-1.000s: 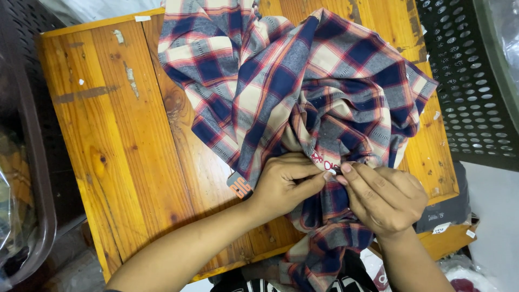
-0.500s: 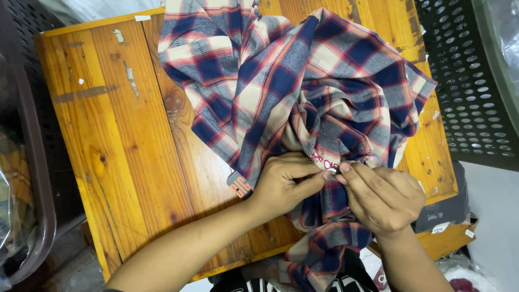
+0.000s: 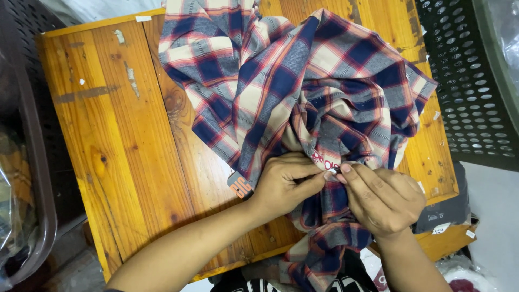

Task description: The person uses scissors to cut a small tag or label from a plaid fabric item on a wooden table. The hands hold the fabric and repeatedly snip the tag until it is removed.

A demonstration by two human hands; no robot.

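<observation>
A crumpled plaid shirt [image 3: 281, 81] in navy, red and cream lies across the wooden table [image 3: 124, 151], its lower part hanging over the near edge. My left hand [image 3: 284, 181] pinches the cloth near the collar, thumb and forefinger closed on it. My right hand [image 3: 381, 197] meets it fingertip to fingertip, also pinching the fabric beside a small label with red lettering [image 3: 324, 161]. A dark paper tag with orange print [image 3: 240, 186] hangs from the shirt just left of my left hand.
A dark perforated plastic crate [image 3: 470, 81] stands at the right of the table. A brown basket rim [image 3: 32, 178] with a plastic bag runs down the left side. A grey pouch [image 3: 448, 211] lies at the table's near right corner.
Both hands stay pinched on the shirt near the label, with only slight finger shifts. The shirt has not moved.
</observation>
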